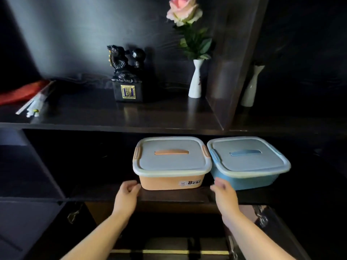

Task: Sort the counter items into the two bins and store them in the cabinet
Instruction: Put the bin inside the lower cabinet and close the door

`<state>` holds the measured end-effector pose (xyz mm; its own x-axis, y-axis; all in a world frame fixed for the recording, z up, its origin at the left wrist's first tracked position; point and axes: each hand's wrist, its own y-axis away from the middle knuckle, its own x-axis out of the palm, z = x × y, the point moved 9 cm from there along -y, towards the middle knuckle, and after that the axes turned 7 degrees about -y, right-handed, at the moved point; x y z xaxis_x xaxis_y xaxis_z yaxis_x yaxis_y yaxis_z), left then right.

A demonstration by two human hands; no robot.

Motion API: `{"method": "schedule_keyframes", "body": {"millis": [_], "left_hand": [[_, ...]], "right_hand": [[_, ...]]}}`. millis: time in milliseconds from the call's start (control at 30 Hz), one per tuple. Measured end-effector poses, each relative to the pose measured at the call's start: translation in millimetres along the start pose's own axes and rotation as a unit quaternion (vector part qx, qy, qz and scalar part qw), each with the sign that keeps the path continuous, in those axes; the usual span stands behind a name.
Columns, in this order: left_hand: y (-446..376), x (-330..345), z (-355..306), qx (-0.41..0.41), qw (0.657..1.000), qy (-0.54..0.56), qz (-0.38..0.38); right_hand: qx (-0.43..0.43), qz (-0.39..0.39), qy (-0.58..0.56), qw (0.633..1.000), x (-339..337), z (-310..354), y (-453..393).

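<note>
From the head camera, the orange plastic bin (pixel 171 182) with a pale lid and an orange lid handle sits on the lower shelf (pixel 105 192) of the dark wooden cabinet. A blue plastic bin (pixel 249 182) with a matching pale lid stands just to the right of the orange bin, their lids nearly touching. What either bin holds is hidden under its lid.

The left hand (pixel 127 192) is at the orange bin's lower left corner, fingers loosely curled and gripping nothing; contact with the corner is hard to make out. The right hand (pixel 224 190) is off the orange bin's lower right corner, in front of the blue bin, fingers relaxed and blurred.

Above the orange bin, on the upper shelf, stand a black figurine (pixel 127 76) and a white vase (pixel 196 79) with a pink rose (pixel 183 10). Far left, a red item (pixel 22 91) is cut off and indistinct.
</note>
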<state>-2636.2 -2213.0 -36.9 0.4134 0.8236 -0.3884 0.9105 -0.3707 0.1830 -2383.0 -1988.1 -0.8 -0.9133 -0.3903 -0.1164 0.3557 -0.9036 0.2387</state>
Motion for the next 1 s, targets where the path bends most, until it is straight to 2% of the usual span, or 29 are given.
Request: {"method": "schedule_keyframes", "body": {"millis": [100, 200, 300, 467, 667, 833, 900, 1000], "left_hand": [[-29, -3, -13, -0.001, 1.000, -0.007, -0.027], [-55, 6, -33, 0.022, 0.999, -0.012, -0.020], [-73, 17, -46, 0.040, 0.998, -0.037, -0.011], [-90, 32, -41, 0.004, 1.000, -0.025, -0.015], [-86, 15, -25, 0.001, 0.998, 0.020, -0.060], [-66, -28, 7, -0.060, 0.989, 0.090, -0.098], [-55, -40, 12, -0.081, 0.986, 0.094, -0.116], [-47, -46, 12, -0.085, 0.986, 0.092, -0.108]], "right_hand": [[0.038, -0.028, -0.009, 0.999, 8, 2, -25], [0.050, 0.013, 0.012, 0.999, 30, 8, -50], [0.026, 0.007, 0.036, 0.999, 40, 11, -75], [0.024, -0.010, 0.078, 0.997, 49, 3, -92], [-0.031, -0.066, 0.013, 0.997, 46, -1, -69], [-0.031, -0.019, 0.003, 0.999, 64, -21, -46], [-0.031, 0.008, 0.017, 0.999, 71, -22, -56], [-0.008, 0.010, 0.040, 0.999, 78, -14, -96]]}}
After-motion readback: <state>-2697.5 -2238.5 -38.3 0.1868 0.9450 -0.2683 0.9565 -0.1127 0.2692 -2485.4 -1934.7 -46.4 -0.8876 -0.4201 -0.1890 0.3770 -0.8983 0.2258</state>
